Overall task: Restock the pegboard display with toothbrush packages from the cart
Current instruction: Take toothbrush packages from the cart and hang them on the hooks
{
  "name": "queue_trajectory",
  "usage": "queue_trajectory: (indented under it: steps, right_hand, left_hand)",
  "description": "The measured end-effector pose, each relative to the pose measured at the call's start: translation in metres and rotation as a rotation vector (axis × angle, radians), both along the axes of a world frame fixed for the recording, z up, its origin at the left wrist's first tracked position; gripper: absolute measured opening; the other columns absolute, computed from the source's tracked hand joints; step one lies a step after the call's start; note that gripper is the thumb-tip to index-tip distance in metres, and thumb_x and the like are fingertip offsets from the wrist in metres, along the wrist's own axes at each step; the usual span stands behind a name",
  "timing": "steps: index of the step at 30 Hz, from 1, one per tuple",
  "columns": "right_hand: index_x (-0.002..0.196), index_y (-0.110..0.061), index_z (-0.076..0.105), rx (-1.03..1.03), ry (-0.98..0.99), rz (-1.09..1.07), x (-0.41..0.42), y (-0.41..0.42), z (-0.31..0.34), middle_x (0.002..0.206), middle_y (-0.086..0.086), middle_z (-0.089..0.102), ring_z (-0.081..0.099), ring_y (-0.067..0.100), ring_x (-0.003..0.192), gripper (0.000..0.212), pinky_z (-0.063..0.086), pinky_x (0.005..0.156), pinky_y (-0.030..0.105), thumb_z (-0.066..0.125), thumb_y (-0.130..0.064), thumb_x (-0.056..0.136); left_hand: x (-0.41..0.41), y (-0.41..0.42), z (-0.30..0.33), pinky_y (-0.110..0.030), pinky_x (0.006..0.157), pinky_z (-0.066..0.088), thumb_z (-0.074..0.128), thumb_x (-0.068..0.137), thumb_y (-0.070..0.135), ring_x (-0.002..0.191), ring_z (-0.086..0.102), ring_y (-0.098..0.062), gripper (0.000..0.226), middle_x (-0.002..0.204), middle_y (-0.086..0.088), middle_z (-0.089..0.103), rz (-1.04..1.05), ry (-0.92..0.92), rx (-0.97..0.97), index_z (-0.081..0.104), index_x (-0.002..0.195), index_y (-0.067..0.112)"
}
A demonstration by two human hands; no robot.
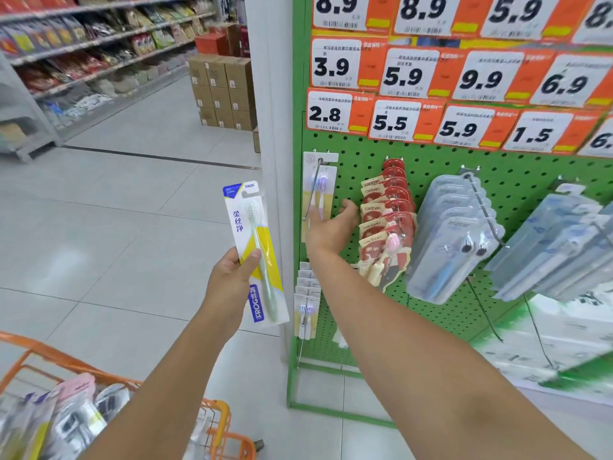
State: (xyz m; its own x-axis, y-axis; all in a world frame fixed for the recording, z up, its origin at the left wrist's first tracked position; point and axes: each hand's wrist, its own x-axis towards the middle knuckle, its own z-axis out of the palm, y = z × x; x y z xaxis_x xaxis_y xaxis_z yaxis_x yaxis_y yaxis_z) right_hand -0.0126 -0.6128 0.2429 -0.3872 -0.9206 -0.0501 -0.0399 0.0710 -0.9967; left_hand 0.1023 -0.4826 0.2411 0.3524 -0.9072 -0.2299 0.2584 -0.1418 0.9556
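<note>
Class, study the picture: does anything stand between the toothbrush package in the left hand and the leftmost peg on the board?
Yes. The right hand reaches across at the peg, which already carries a hanging pack; otherwise open air separates it from the toothbrush package.

Two bare arms reach into view — no sleeves, no watch, no rings. The left hand (232, 273) and right hand (328, 227) wear no gloves

A white, yellow and blue toothbrush package (255, 252) with a pale green brush is held upright, slightly tilted, at 9 o'clock of the green pegboard (517, 180). A lone white package with a purple brush (320, 197) is hung on the leftmost hook. More packages are heaped in the orange cart (219, 423) at 7 o'clock.
</note>
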Motion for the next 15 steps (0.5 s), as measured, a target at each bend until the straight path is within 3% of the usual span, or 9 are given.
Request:
queue_trajectory:
  steps: [3,6,8,11,13,15]
  right_hand:
    - [0.129,-0.013,0.046,-0.017,-0.027,-0.023,0.009,-0.007,-0.001,0.105,-0.003,0.051,0.056,0.015,0.086,0.059,0.049,0.074,0.029,0.082,-0.019,0.082]
    - [0.115,-0.017,0.056,-0.004,-0.021,0.002,0.011,-0.010,-0.005,0.090,-0.005,0.051,0.051,0.008,0.071,0.044,0.049,0.069,0.032,0.083,-0.024,0.081]
    - [0.102,-0.019,0.062,-0.013,0.024,0.021,0.008,-0.012,-0.007,0.099,0.001,0.054,0.050,0.009,0.073,0.026,0.054,0.075,0.038,0.080,-0.024,0.084]
    - [0.098,-0.020,0.064,-0.049,0.040,0.040,0.002,-0.014,-0.006,0.109,0.005,0.054,0.056,0.016,0.085,0.014,0.053,0.077,0.036,0.074,-0.023,0.089]
    - [0.101,-0.015,0.064,-0.067,0.045,0.068,0.000,-0.013,-0.005,0.108,0.003,0.057,0.057,0.017,0.087,0.011,0.050,0.077,0.033,0.068,-0.023,0.094]
    - [0.101,-0.011,0.062,-0.095,0.016,0.102,-0.002,-0.006,-0.004,0.095,0.001,0.060,0.054,0.012,0.078,0.008,0.045,0.071,0.025,0.063,-0.018,0.097]
  left_hand:
    - [0.003,0.002,-0.006,-0.041,0.085,0.058,0.060,0.100,0.024,0.090,0.073,-0.022,0.022,0.106,-0.004,0.076,-0.017,-0.021,-0.005,0.067,0.120,0.017]
    - [0.002,0.006,-0.010,-0.038,0.084,0.057,0.060,0.100,0.025,0.092,0.074,-0.022,0.023,0.107,-0.002,0.077,-0.029,-0.030,-0.006,0.066,0.122,0.020]
    - [0.001,0.006,-0.012,-0.036,0.082,0.057,0.059,0.100,0.024,0.091,0.075,-0.020,0.022,0.106,0.000,0.077,-0.026,-0.020,-0.007,0.066,0.121,0.021]
    - [0.000,0.004,-0.012,-0.039,0.083,0.058,0.060,0.100,0.024,0.091,0.075,-0.020,0.023,0.107,0.000,0.077,-0.019,-0.010,0.010,0.066,0.122,0.022]
    - [-0.001,0.003,-0.012,-0.039,0.083,0.058,0.060,0.100,0.023,0.091,0.075,-0.021,0.023,0.108,-0.002,0.077,-0.020,0.000,0.010,0.066,0.121,0.020]
    - [-0.002,0.003,-0.010,-0.037,0.082,0.058,0.059,0.100,0.022,0.091,0.074,-0.020,0.022,0.108,-0.003,0.077,-0.017,0.024,0.001,0.066,0.120,0.018]
